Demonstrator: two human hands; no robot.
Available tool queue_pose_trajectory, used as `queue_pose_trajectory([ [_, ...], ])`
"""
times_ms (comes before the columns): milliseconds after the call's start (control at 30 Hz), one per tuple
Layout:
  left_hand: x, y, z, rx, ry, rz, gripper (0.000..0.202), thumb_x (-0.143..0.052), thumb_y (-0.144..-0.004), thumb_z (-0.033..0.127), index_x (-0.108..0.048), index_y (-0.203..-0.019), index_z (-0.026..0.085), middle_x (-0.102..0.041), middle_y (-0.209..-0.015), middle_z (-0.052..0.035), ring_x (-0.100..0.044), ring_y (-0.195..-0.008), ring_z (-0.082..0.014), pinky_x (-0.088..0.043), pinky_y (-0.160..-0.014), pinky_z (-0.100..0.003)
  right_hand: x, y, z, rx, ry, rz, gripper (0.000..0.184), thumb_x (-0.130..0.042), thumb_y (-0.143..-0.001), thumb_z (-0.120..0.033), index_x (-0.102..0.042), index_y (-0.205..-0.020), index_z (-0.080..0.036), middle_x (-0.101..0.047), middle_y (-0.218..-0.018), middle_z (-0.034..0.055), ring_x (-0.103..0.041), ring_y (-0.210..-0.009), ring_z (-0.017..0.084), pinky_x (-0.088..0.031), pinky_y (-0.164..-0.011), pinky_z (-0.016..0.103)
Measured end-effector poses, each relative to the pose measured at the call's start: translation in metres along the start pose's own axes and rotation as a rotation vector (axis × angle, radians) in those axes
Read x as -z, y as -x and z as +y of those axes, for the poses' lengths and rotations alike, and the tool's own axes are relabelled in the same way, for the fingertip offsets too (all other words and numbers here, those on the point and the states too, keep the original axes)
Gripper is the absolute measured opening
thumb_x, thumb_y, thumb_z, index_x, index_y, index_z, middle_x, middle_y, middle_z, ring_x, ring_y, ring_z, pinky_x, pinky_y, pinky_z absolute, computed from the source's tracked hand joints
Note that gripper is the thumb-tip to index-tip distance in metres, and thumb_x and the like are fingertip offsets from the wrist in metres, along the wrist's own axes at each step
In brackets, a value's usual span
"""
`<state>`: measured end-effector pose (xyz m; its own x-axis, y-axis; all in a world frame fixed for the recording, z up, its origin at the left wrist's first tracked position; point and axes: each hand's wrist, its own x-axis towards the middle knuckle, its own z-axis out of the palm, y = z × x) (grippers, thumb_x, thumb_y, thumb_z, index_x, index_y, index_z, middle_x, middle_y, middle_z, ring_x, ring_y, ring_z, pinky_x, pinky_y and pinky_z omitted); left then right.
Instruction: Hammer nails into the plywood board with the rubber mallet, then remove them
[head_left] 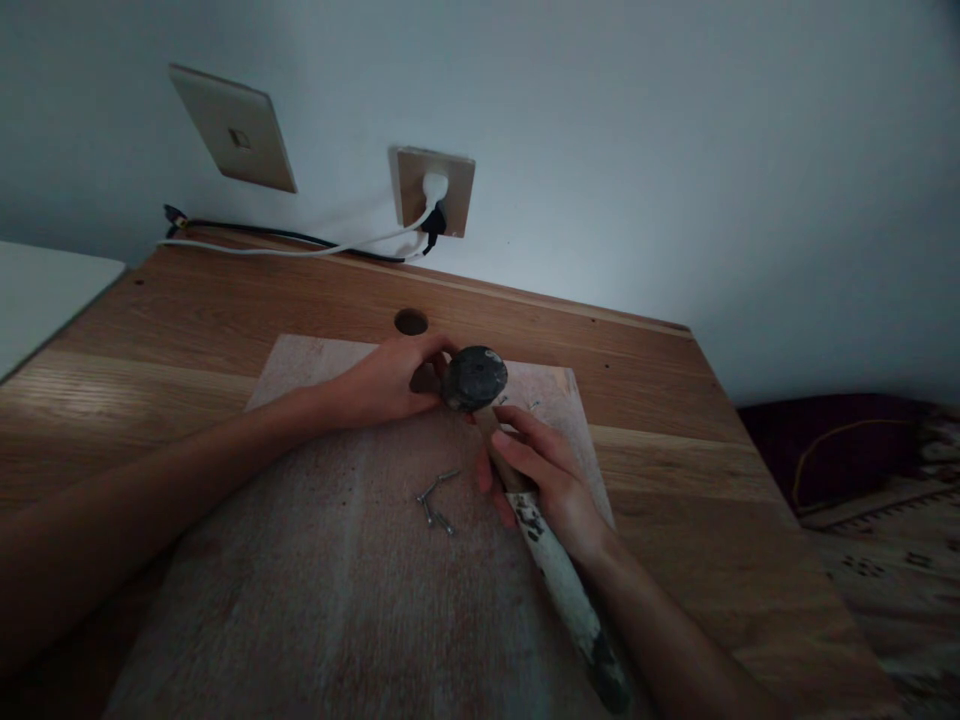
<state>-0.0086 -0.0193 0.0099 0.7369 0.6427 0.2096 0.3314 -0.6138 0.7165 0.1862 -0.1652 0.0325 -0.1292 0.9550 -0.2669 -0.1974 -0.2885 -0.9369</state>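
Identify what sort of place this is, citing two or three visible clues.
Probably a room in a home: a brown wooden tabletop beside a plain grey-blue wall, a square beige wall socket, and cream patterned fabric.
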Motion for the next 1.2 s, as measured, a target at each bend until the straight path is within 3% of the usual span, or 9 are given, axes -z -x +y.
queue_pose_trajectory([
  [233, 0.0014, 0.0005, -0.0001, 0.028, -0.007, -0.011, 0.033, -0.068, -0.082, 0.016, -0.065, -0.115, 0.017, -0.079, -0.100, -0.0057, -0.074, -0.090, -0.0218, -0.054, -0.078, -0.030, 0.0003, 0.0013, 0.0022, -0.005, 0.003, 0.002, 0.032, -0.069, -0.093, -0.047, -0.065, -0.113, -0.022, -0.069, -0.067, -0.0011, -0.053, -0.039, 0.012, -0.033, -0.036, 0.023],
  [1200, 0.0044, -0.0002, 0.0034, 0.018, 0.027, -0.039, 0.030, -0.067, -0.084, 0.013, -0.066, -0.114, 0.016, -0.079, -0.103, -0.0051, -0.074, -0.092, -0.0205, -0.056, -0.079, -0.028, 0.0019, -0.0005, 0.0041, -0.004, 0.005, 0.015, 0.034, -0.068, -0.092, -0.046, -0.066, -0.116, -0.022, -0.068, -0.068, -0.0011, -0.052, -0.040, 0.012, -0.033, -0.036, 0.023],
])
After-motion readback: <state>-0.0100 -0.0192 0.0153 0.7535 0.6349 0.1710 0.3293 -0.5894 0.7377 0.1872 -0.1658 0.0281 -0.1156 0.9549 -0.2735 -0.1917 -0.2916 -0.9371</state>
